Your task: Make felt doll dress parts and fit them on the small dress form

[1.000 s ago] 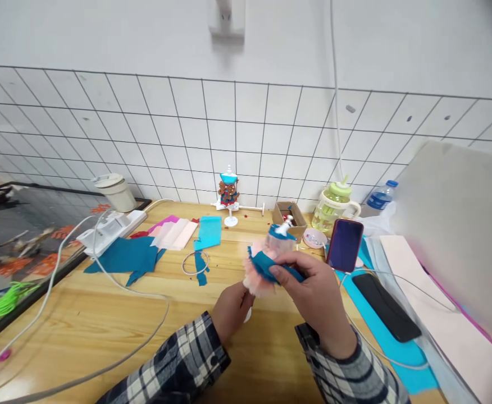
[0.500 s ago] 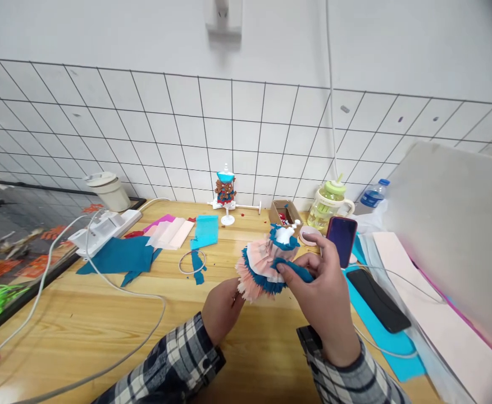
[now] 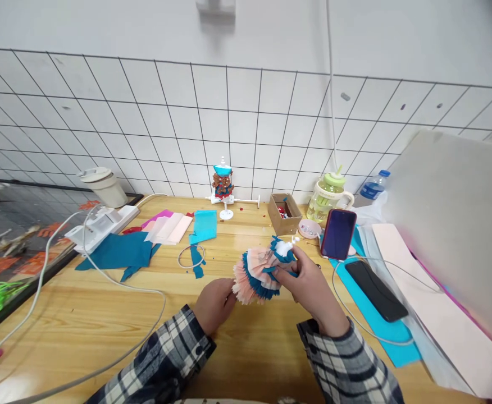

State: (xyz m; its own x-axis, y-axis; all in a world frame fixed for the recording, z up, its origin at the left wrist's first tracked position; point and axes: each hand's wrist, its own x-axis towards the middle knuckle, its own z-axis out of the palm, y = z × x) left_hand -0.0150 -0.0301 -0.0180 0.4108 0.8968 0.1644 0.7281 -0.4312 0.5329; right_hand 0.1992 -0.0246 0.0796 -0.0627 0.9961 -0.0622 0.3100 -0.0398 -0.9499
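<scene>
A miniature white dress form, dressed in ruffled pink and blue crepe paper, lies tilted above the table between my hands. My left hand is closed at the lower hem of the skirt; the part it grips is hidden under the ruffles. My right hand is closed at the waist, thumb on the near side and fingers behind the form. Between thumb and fingers a bit of blue paper strip shows, pressed against the dress. The neck end of the form points up to the right.
A second dressed form stands near the wall. To its right are a cardboard box, a pink dish, a drink jug and a phone. Paper pieces, a ring and a white cable lie leftward.
My right hand has come in and down onto the dress at the waist, covering most of the blue strip it held out before. The dress form has shifted slightly left with my left hand.
</scene>
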